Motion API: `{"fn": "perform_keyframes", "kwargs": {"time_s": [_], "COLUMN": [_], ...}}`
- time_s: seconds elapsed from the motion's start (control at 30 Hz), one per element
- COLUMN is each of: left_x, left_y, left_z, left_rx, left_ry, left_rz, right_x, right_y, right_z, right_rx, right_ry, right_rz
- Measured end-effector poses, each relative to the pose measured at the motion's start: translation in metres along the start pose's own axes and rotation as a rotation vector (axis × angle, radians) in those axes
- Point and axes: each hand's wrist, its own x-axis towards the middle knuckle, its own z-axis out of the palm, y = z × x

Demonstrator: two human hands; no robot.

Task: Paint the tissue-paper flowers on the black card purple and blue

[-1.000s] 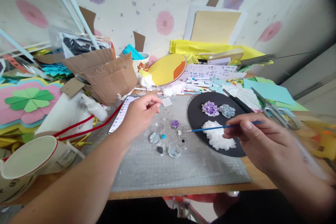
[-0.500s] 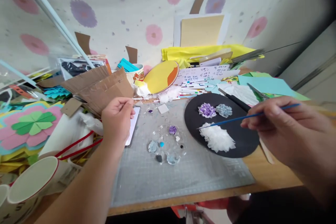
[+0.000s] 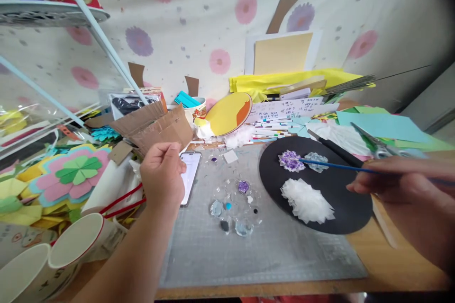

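My right hand point(image 3: 401, 194) grips a thin blue paintbrush point(image 3: 341, 167). The brush tip is at the right edge of a purple-and-white ruffled piece point(image 3: 288, 161); whether it touches I cannot tell. A pale grey-blue piece point(image 3: 317, 163) and a larger white ruffled piece point(image 3: 307, 201) lie with it on a black oval board point(image 3: 344, 208). My left hand point(image 3: 165, 170) is closed, raised beside a phone point(image 3: 192, 173); what its fingers hold, if anything, is hidden. Between the hands, a clear round palette point(image 3: 232, 203) carries dabs of purple, blue, grey, white and black paint.
A grey cutting mat point(image 3: 270, 255) covers the table's middle. White cups point(image 3: 76, 241) and layered paper flowers point(image 3: 78, 170) crowd the left. Cardboard point(image 3: 159, 128), a yellow disc point(image 3: 227, 113) and markers point(image 3: 272, 125) stand behind. Scissors point(image 3: 380, 144) and a black-handled tool point(image 3: 341, 149) lie right.
The brush tip has moved from the white piece up to the purple one, my right hand shifting rightwards. The whole view has shifted, with things appearing lower and further right. My left hand stays closed.
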Motion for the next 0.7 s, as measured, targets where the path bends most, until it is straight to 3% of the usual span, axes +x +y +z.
{"fn": "perform_keyframes", "kwargs": {"time_s": [0.07, 0.17, 0.23, 0.37, 0.53, 0.7], "left_x": [-0.012, -0.029, -0.036, -0.039, -0.039, -0.043], "left_y": [0.012, 0.03, 0.035, 0.027, 0.016, 0.016], "left_z": [-0.004, -0.017, -0.028, -0.047, -0.06, -0.065], "left_rx": [0.075, 0.429, 0.519, 0.584, 0.674, 0.712], "left_ry": [-0.104, -0.275, -0.313, -0.349, -0.4, -0.53], "left_rz": [-0.011, 0.139, 0.201, 0.147, 0.186, 0.223], "right_x": [-0.003, -0.011, -0.019, -0.04, -0.058, -0.066], "right_y": [-0.016, -0.038, -0.044, -0.037, -0.026, -0.023], "right_z": [0.01, 0.036, 0.054, 0.075, 0.076, 0.075], "right_rx": [-0.293, -0.542, -0.662, -0.757, -0.72, -0.635], "right_ry": [-0.203, -0.528, -0.638, -0.676, -0.696, -0.779], "right_rz": [-0.24, -0.693, -0.898, -0.924, -0.933, -0.923]}}
